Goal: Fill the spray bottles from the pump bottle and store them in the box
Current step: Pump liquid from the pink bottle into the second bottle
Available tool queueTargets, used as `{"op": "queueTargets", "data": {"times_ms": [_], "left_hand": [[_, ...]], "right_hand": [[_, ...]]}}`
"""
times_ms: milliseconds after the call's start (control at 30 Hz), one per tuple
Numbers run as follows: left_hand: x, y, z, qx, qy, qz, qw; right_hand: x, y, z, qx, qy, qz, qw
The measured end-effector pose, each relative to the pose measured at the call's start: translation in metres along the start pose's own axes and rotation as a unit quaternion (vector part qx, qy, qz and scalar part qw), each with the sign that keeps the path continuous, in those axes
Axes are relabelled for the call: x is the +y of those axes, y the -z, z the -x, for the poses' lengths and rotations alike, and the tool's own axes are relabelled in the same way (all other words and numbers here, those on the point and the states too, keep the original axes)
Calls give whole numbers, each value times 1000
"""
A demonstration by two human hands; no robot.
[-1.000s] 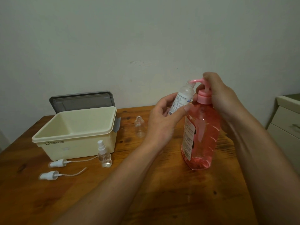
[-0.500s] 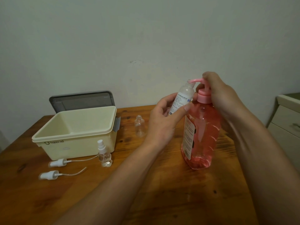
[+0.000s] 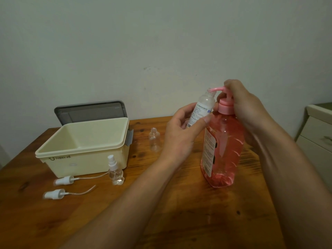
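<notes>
Wooden worktop against a bare wall. Left hand is wrapped round a labelled spray bottle, tilted with its mouth just under the spout of the pump bottle; right hand grips the pump head. Misalignment risks pink liquid spilling. Box looks empty; clear bottle beside it looks unfilled

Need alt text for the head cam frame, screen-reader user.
The left hand holds a labelled spray bottle with its open neck under the spout of a pink pump bottle, whose pump the right hand grips. On the wooden table to the left are an open cream box, two more small bottles and two loose spray heads.
</notes>
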State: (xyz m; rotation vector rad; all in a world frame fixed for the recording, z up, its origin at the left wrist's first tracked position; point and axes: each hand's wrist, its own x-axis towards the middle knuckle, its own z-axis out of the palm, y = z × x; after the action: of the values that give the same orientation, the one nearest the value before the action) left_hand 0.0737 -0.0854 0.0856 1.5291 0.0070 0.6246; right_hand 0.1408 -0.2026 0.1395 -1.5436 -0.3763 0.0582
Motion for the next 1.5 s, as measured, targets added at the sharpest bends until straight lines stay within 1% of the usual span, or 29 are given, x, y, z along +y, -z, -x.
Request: {"op": "queueTargets", "data": {"times_ms": [900,1033,1233,1500], "left_hand": [[-1,0,-1,-4,-7,11,1000],[-4,-1,0,2,-6,4,1000],[-2,0,0,1,-6,2,1000],[-1,0,0,-2,-11,-2,1000]], "right_hand": [[0,-1,1,-4,2,3,1000],[-2,-2,2,-5,9,-13,1000],[1,-1,1,1,-1,12,1000],[-1,-1,1,-1,6,0,1000]]}}
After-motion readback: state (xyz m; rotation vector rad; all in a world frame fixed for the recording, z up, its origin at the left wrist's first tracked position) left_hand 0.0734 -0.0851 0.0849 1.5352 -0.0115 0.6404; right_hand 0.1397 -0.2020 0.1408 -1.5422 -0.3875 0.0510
